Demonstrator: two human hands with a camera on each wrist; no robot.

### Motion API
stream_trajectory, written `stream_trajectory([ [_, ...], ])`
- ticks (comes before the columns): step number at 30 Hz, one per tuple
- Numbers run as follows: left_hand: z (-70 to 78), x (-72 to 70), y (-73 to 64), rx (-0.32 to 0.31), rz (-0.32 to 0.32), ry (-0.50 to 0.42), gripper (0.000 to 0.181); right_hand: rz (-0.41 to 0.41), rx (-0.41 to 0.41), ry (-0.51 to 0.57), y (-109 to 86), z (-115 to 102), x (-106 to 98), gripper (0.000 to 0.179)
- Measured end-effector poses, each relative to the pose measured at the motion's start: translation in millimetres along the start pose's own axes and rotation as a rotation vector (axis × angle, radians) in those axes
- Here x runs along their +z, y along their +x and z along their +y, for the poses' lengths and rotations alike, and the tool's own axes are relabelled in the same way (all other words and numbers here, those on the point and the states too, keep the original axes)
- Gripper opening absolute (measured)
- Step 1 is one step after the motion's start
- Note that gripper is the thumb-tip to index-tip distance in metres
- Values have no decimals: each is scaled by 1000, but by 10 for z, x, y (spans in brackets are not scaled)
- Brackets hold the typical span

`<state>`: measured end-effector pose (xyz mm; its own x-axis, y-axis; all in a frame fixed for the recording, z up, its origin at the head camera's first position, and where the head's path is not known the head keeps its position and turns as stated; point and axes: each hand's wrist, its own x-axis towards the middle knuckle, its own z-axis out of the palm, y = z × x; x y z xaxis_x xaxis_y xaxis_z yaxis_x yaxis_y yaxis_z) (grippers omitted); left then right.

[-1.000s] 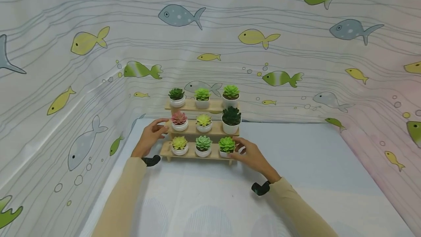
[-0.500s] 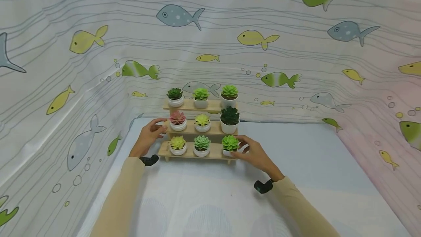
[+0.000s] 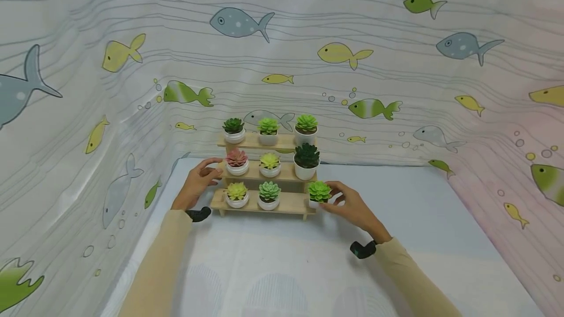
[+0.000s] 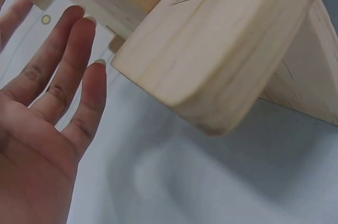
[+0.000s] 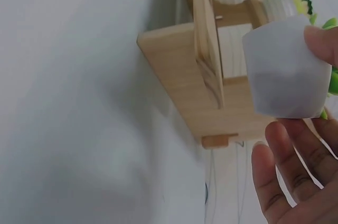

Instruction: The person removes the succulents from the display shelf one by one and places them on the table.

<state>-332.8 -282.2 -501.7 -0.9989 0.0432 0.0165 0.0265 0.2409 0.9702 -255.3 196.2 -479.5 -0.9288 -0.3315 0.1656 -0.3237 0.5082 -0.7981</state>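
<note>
A three-tier wooden plant stand [image 3: 288, 200] holds small potted succulents in white pots. My right hand [image 3: 352, 204] pinches a bright green potted succulent [image 3: 319, 193] between thumb and fingers, at the right end of the bottom tier. The right wrist view shows its white pot [image 5: 288, 71] beyond the stand's end, the thumb on one side and fingertips at the other. With thumb and index finger, my left hand [image 3: 196, 185] holds the left end of the middle tier. Its other fingers [image 4: 94, 89] stretch out beside the wood in the left wrist view.
A yellow succulent [image 3: 237, 193] and a pale green one [image 3: 269, 194] stay on the bottom tier. Above are a pink succulent [image 3: 237, 160], a dark green one [image 3: 306, 159] and several others. Fish-patterned fabric [image 3: 308, 23] walls the back and sides of the pale-covered table [image 3: 396, 194].
My right hand has moved right with the bright green succulent, from its spot on the bottom tier to past the tier's end. The left hand stays at the stand.
</note>
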Motion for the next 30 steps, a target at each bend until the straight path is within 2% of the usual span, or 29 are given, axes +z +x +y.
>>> stream_trajectory([
  [9,27,-5,-18,9,-6,-32,57,32,33,24,-21,81,-206,68],
  [20,8,12,-18,19,-20,-12,57,55,76,24,-5,287,-448,73],
  [30,25,0,-6,-15,-29,-49,52,39,119,2,52,465,-610,78],
])
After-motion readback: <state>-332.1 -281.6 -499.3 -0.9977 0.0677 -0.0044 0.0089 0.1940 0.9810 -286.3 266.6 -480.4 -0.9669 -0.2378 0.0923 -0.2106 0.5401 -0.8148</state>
